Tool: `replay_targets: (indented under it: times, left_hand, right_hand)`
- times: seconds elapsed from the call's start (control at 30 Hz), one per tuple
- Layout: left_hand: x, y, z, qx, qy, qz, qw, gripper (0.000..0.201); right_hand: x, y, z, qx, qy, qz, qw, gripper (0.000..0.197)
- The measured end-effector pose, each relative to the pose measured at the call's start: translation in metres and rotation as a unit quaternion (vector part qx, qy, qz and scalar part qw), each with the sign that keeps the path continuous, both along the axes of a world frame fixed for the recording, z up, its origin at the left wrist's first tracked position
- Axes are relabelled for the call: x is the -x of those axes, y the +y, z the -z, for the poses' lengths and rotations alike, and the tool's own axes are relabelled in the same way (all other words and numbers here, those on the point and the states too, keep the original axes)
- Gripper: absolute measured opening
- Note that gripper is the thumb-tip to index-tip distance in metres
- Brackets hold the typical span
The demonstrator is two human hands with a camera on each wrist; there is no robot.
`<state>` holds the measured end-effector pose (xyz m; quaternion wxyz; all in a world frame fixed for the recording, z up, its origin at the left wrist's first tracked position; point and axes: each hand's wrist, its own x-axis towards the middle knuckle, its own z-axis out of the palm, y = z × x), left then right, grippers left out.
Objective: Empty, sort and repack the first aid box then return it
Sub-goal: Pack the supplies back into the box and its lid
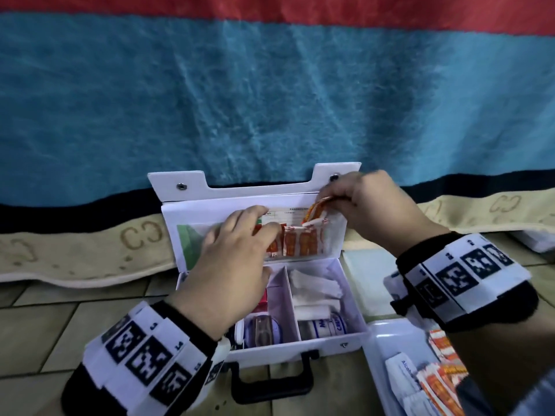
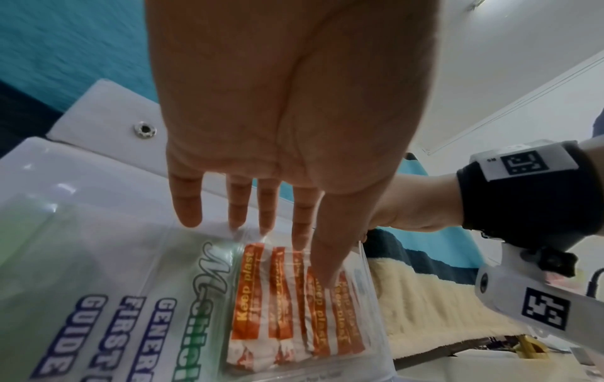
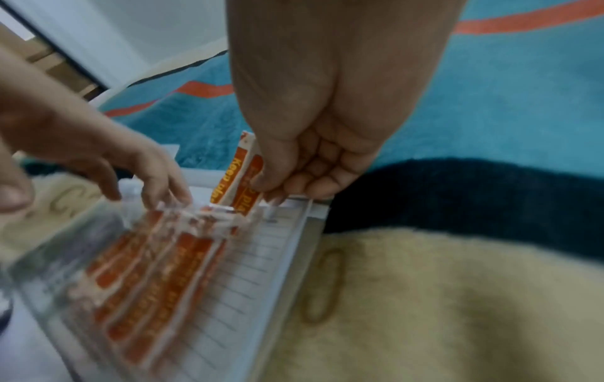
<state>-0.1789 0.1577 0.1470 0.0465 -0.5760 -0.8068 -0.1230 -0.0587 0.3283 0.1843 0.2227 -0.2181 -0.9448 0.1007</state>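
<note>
First aid box (image 1: 300, 345) is sitting open on the floor, white, black handle facing the camera, lid (image 1: 186, 217) standing upright. Clear lid pocket (image 2: 209, 271) is holding a row of orange-white "Keep plast" plaster strips (image 2: 291, 305). Base compartments are holding white gauze (image 1: 315, 288), a bandage roll (image 1: 326, 325), probably a tape roll (image 1: 262, 328).

We see a beige tiled floor (image 1: 75, 319) with dark grout lines. On it stands the open white plastic first aid box (image 1: 300, 348), its black handle (image 1: 270, 382) toward us. Just right of the box lies a white tray (image 1: 387, 340) holding orange-and-white plaster packets (image 1: 441, 382). A cream fleece blanket edge (image 1: 90, 253) lies on the floor behind the box.
</note>
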Motion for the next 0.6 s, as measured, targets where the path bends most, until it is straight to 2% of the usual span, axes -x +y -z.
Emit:
replay_targets:
  times: [0.1, 0.2, 0.3, 0.47, 0.6]
  left_hand:
    - [-0.001, 0.000, 0.001, 0.000, -0.004, -0.003, 1.000, 0.055]
    - [-0.001, 0.000, 0.001, -0.001, -0.005, -0.004, 1.000, 0.056]
    - [-0.001, 0.000, 0.001, 0.000, -0.011, -0.005, 1.000, 0.056]
    - [-0.002, 0.000, 0.000, 0.005, -0.013, -0.010, 1.000, 0.057]
    - [-0.002, 0.001, 0.000, 0.004, -0.014, -0.013, 1.000, 0.058]
  right_hand:
    - [0.000, 0.004, 0.002, -0.068, -0.048, -0.049, 0.995, 0.033]
    - [0.000, 0.005, 0.003, -0.065, -0.076, -0.059, 0.993, 0.031]
    - [0.000, 0.002, 0.003, -0.082, -0.107, -0.038, 0.990, 0.032]
    - [0.002, -0.007, -0.007, -0.119, -0.136, 0.024, 0.983, 0.017]
    - [0.005, -0.017, -0.004, -0.172, -0.227, 0.015, 0.959, 0.033]
